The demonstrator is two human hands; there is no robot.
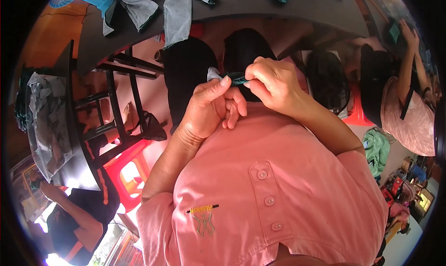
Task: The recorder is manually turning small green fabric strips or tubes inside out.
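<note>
A small strip of dark green cloth [237, 78] with a pale grey end is stretched between my hands, above my lap. My left hand [206, 102] holds its left part under the thumb, with the other fingers curled. At the strip's right end my right hand [277, 83] pinches the edge between thumb and forefinger. Whether a thread or needle is in that pinch is too small to tell. Both hands are in front of my pink shirt, short of the table edge.
Grey cloth pieces [178, 17] hang over the edge of the dark table [260, 8], near a blue fan [96, 1]. Black table legs and a red plastic stool [130, 173] stand at left. Other people sit on both sides; a black bag [326, 77] lies at right.
</note>
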